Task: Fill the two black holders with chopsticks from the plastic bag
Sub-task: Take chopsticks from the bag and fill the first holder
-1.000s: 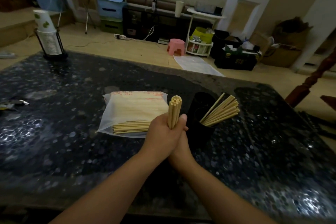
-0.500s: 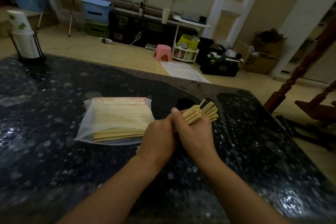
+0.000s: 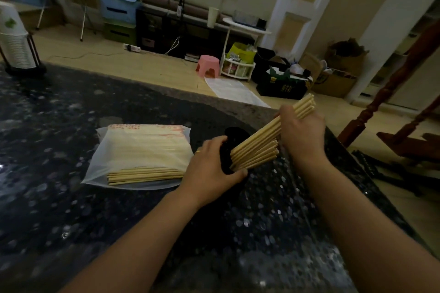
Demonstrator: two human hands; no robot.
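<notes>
Chopstick bundle [image 3: 264, 137], frame centre-right, is going slantwise into black holder [image 3: 226, 152]. R hand [image 3: 302, 133] is gripping its upper end; L hand [image 3: 212, 166] is clasping holder, tilted. Suggest: feeding tips in together w/ holder braced. Plastic bag [image 3: 142, 150] lying centre-left.

- Dark speckled stone counter [image 3: 59, 209]: bare surface open along the near edge and far left.
- Clear plastic bag of pale wooden chopsticks [image 3: 142, 150]: lies flat left of centre, blocking a low pass there.
- Black holder [image 3: 228, 150], tilted, with slanted chopstick bundle [image 3: 259, 147]: fills the gap between both hands.
- Stacked paper cups in a black wire stand [image 3: 16, 47]: upright at far-left corner, well apart.
</notes>
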